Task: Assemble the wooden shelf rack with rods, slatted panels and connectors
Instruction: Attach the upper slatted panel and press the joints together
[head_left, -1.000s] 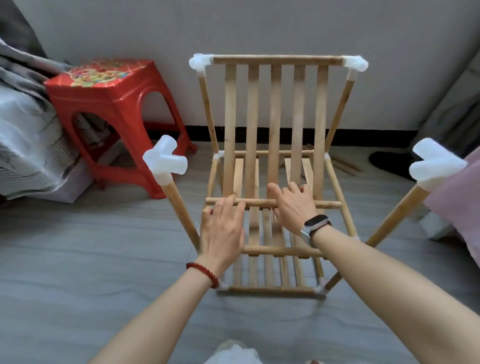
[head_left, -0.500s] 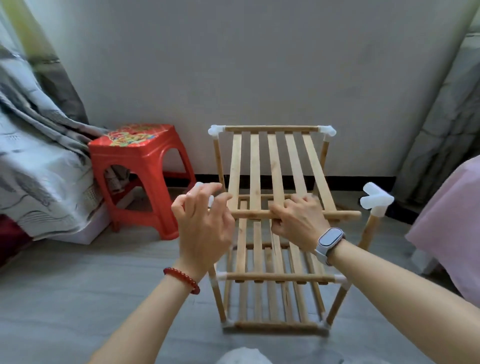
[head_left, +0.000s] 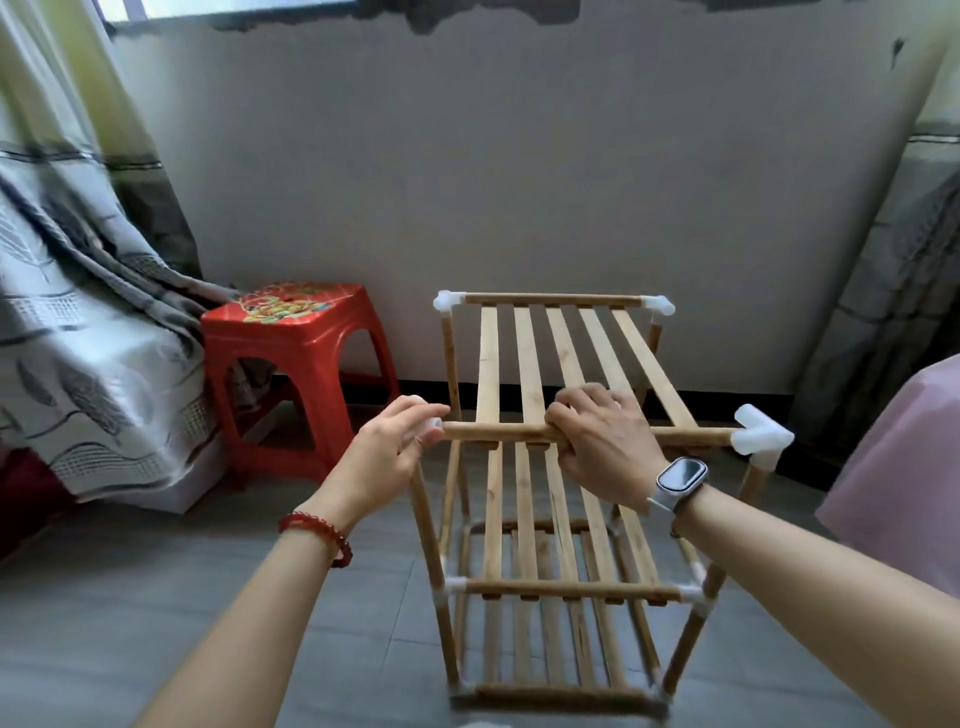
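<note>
Pale-wood rack (head_left: 524, 358), white connectors (head_left: 759, 436); red stool (head_left: 291, 343) with floral-patterned top, left of the fingers (head_left: 576, 410); grey floor (head_left: 104, 597).

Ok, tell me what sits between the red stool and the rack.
Head view: bare grey floor, crossed only by the left hand gripping the near-left connector. Red stool and rack stand apart.

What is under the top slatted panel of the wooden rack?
Under the top slatted panel are two lower slatted shelves, the middle shelf and bottom shelf. The right hand and the top slats cover parts of them.
</note>
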